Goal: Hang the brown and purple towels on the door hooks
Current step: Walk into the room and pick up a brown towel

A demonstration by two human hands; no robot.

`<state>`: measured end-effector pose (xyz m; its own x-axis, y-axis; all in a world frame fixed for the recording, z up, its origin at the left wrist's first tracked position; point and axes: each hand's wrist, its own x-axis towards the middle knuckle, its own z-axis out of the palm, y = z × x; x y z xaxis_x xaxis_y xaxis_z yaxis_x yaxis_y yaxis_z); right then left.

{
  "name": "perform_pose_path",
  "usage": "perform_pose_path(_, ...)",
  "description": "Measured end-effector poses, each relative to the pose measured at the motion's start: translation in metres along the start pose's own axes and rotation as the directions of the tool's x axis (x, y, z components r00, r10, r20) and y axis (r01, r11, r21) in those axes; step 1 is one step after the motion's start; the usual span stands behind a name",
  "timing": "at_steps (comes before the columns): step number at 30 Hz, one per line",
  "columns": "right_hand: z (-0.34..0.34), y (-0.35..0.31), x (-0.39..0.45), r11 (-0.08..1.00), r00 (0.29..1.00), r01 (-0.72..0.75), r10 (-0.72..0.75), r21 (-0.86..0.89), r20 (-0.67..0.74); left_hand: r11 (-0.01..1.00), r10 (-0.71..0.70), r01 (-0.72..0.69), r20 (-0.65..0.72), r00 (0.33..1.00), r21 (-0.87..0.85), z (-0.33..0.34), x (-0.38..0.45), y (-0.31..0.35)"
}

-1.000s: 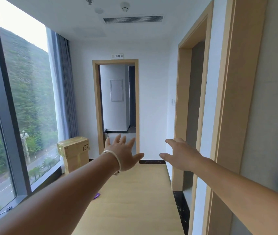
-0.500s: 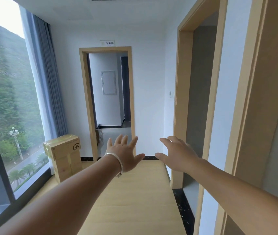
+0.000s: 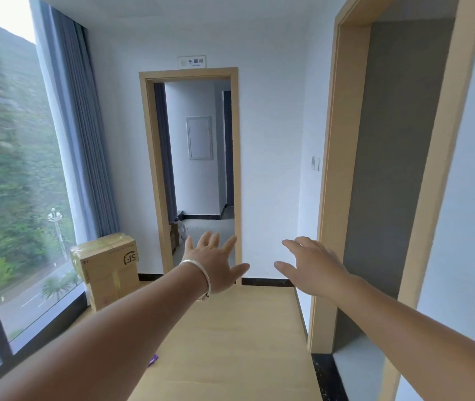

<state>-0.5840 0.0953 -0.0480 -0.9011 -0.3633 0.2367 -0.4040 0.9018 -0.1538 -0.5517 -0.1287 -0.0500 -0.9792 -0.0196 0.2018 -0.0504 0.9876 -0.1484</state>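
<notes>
Both my arms reach forward into a corridor. My left hand (image 3: pixel 214 263), with a silver bangle at the wrist, is spread open and holds nothing. My right hand (image 3: pixel 308 263) is also open with fingers relaxed, empty. A small purple scrap (image 3: pixel 152 360) shows on the floor beside my left forearm; I cannot tell what it is. No towels, door or hooks appear in view.
An open doorway (image 3: pixel 190 169) with a sign above it lies straight ahead. A wood-framed opening (image 3: pixel 389 169) is on the right wall. Stacked cardboard boxes (image 3: pixel 108 270) stand at the left by the curtain (image 3: pixel 82 140) and large window (image 3: pixel 7 183).
The view has moved forward along the corridor, so the doorway and boxes look nearer. Both hands stay outstretched and open in front of me.
</notes>
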Motion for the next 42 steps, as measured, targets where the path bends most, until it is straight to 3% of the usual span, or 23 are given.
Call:
perform_pose_path(9, 0.046, 0.019, 0.159, 1.0, 1.0, 0.003, -0.003, -0.016, 0.022, 1.0, 0.026, -0.026, 0.013, 1.0, 0.003, 0.048, 0.16, -0.03)
perform_pose_path(24, 0.114, 0.018, 0.45, 1.0, 1.0, -0.014, 0.014, -0.01, 0.017, 0.999, 0.045, -0.045, -0.018, 0.999, -0.005, 0.117, 0.436, -0.137)
perform_pose_path(42, 0.187, 0.141, 0.792, 0.997, 0.996, 0.076, -0.076, -0.002, 0.043, 0.998, -0.068, 0.068, -0.001, 0.998, -0.011, 0.204, 0.774, -0.143)
